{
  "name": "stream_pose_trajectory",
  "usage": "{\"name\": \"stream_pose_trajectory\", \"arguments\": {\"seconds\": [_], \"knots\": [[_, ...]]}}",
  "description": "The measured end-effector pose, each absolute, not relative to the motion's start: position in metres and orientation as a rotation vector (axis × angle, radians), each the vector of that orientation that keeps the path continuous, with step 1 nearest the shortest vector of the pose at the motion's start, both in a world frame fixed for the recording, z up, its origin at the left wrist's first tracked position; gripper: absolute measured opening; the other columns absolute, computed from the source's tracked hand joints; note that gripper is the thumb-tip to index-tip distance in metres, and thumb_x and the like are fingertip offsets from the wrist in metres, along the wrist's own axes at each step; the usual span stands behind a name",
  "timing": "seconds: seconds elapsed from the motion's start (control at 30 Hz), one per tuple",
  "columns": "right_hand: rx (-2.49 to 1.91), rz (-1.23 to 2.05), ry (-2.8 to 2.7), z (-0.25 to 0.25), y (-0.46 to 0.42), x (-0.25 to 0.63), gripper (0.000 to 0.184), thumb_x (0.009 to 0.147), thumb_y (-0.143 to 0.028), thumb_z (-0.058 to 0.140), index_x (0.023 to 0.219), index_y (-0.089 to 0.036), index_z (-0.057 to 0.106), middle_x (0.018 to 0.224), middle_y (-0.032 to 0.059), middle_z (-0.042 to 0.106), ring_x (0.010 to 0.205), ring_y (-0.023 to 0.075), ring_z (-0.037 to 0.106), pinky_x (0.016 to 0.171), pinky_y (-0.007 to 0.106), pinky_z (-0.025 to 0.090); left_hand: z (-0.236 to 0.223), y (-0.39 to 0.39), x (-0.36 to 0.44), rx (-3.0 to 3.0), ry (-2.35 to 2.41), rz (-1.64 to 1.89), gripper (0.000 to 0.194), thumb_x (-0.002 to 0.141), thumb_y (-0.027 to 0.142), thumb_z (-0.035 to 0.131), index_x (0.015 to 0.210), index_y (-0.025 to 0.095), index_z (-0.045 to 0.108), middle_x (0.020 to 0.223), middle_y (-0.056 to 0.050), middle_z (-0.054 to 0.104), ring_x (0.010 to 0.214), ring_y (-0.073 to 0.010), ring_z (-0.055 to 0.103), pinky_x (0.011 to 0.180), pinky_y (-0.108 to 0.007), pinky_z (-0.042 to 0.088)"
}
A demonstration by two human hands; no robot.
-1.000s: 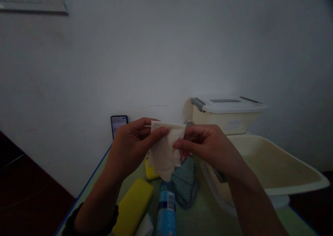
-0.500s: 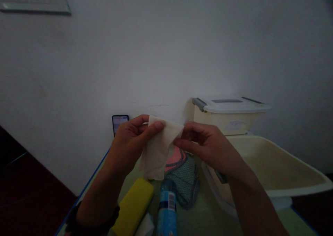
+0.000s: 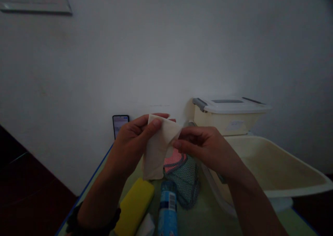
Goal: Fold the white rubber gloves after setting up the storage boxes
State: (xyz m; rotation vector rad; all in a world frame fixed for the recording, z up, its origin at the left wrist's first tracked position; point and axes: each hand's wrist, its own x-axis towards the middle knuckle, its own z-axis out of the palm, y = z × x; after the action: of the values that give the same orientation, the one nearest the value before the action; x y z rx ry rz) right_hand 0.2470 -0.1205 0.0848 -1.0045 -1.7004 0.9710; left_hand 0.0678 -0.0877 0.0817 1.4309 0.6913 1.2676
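Note:
A thin off-white cloth (image 3: 155, 156) hangs folded between my hands above the table. My left hand (image 3: 132, 142) pinches its upper left part, thumb in front and fingers behind. At its upper right corner, my right hand (image 3: 200, 144) grips the edge between thumb and fingers. Below the cloth lies a blue bottle (image 3: 168, 211) with a barcode label. Pink cloth (image 3: 174, 159) and teal cloth (image 3: 183, 180) with dark edging lie behind the bottle. To the left rests a yellow sponge (image 3: 135, 206), beside a small white piece (image 3: 147, 225) whose kind I cannot make out.
A large cream basin (image 3: 281, 166) stands at the right of the green table (image 3: 197, 222). Behind it is a lidded storage box (image 3: 221, 119) with grey clips. A phone (image 3: 120, 125) leans on the wall at the back left.
The cloth's right corner has dropped and folded inward, so its top edge now slopes down to the right. Its lower end has swung left, showing more of the pink cloth.

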Motion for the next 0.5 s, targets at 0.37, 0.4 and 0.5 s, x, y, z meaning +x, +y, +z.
{"name": "stream_pose_trajectory", "arguments": {"seconds": [0.37,0.4,0.5], "knots": [[-1.08,0.706,-1.63,0.0795,-0.1203,0.2453,0.026,0.082,-0.041,0.064,0.075,-0.016,0.067,0.066,0.0005,0.06,0.057,0.0104,0.05,0.052,0.024,0.04,0.08,-0.0909,0.0745,1.582,0.655,1.219,0.027,0.082,0.034,0.068,0.103,0.019,0.074,0.089,-0.006,0.078,0.075,-0.0169,0.072,0.067,-0.023,0.057],[-1.067,0.708,-1.617,0.0805,-0.1206,0.2458,0.025,0.082,-0.04,0.064,0.076,-0.016,0.068,0.064,-0.0002,0.059,0.055,0.0098,0.049,0.05,0.023,0.039,0.0808,-0.0907,0.0736,1.601,0.657,1.217,0.025,0.081,0.031,0.069,0.102,0.018,0.074,0.089,-0.006,0.078,0.077,-0.0174,0.072,0.069,-0.024,0.058],[-1.043,0.728,-1.575,0.0842,-0.1216,0.2476,0.02,0.08,-0.035,0.067,0.076,-0.016,0.07,0.057,-0.0024,0.057,0.05,0.0076,0.047,0.045,0.02,0.037,0.0838,-0.09,0.0699,1.634,0.658,1.151,0.022,0.08,0.026,0.07,0.1,0.018,0.075,0.088,-0.005,0.078,0.081,-0.0181,0.072,0.075,-0.025,0.058]]}}
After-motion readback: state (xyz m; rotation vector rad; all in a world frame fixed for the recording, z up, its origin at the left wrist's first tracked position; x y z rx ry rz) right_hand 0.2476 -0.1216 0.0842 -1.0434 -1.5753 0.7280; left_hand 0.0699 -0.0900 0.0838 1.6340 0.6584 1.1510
